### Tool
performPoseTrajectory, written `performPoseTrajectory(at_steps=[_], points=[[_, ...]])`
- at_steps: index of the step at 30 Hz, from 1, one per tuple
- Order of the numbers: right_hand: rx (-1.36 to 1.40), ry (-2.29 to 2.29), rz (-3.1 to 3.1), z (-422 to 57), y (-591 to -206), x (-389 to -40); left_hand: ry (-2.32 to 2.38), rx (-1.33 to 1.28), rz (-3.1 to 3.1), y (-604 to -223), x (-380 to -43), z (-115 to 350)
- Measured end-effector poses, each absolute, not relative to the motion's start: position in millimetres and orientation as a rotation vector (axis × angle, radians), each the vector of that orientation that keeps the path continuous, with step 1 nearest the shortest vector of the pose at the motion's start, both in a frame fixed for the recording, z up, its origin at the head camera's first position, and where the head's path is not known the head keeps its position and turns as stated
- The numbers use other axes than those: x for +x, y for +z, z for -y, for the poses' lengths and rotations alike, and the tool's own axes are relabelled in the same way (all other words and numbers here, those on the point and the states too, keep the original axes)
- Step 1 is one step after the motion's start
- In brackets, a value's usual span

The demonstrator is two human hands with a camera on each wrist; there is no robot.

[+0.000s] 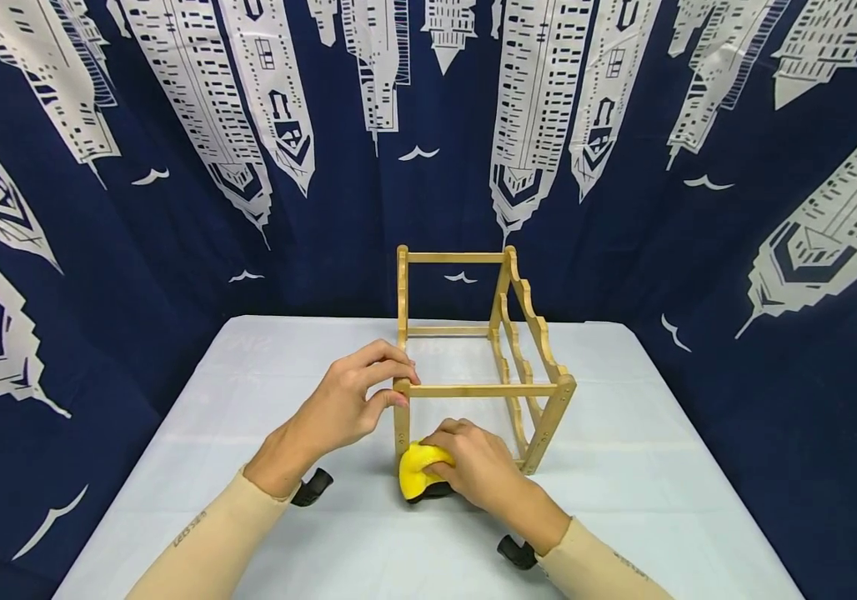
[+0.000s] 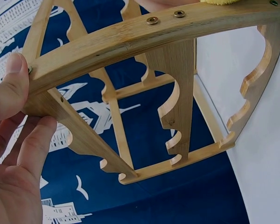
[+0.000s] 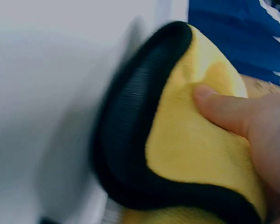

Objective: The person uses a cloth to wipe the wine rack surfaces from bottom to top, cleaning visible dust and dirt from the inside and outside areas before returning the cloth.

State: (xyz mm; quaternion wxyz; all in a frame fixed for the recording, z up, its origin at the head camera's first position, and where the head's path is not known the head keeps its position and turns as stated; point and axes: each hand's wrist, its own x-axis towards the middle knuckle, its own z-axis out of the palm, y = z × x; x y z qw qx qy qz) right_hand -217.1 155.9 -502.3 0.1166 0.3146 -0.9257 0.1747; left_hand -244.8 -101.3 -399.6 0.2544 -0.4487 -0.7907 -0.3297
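A light wooden rack (image 1: pixel 481 390) with wavy-edged, notched slats stands on the table. At its near left top corner, my left hand (image 1: pixel 342 400) grips the frame between thumb and fingers; the left wrist view shows the thumb (image 2: pixel 15 70) on the curved side rail (image 2: pixel 107 46). My right hand (image 1: pixel 477 467) pinches a bunched yellow cloth (image 1: pixel 417 471) with a dark border, low against the rack's near left leg. In the right wrist view, the thumb (image 3: pixel 228 109) presses on the folded cloth (image 3: pixel 191 144); its other fingers are mostly hidden.
A white-covered table (image 1: pixel 286 550) lies beneath the rack. Behind and beside it hangs a navy curtain (image 1: pixel 368 225) printed with white buildings and birds. Small black devices (image 1: pixel 312 487) sit by both wrists.
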Motion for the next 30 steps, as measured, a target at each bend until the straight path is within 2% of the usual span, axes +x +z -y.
performPoseTrajectory(at_steps=[7,14,23,30], points=[[0.864,0.383,2.699,-150.2,-519.1,-221.2,-0.923,-1.208,2.159,-399.2,-245.6,103.1],[0.582,0.272,2.744,-173.6,-516.6,-206.8,-0.943,-1.208,2.180,-400.6,-244.4,105.1],[0.375,-0.078,2.686,-209.2,-508.3,-183.2,-0.963,-1.162,2.185,-398.8,-243.2,107.3],[0.358,0.019,2.732,-213.3,-511.0,-181.6,-1.002,-1.134,2.220,-396.4,-240.0,107.5]])
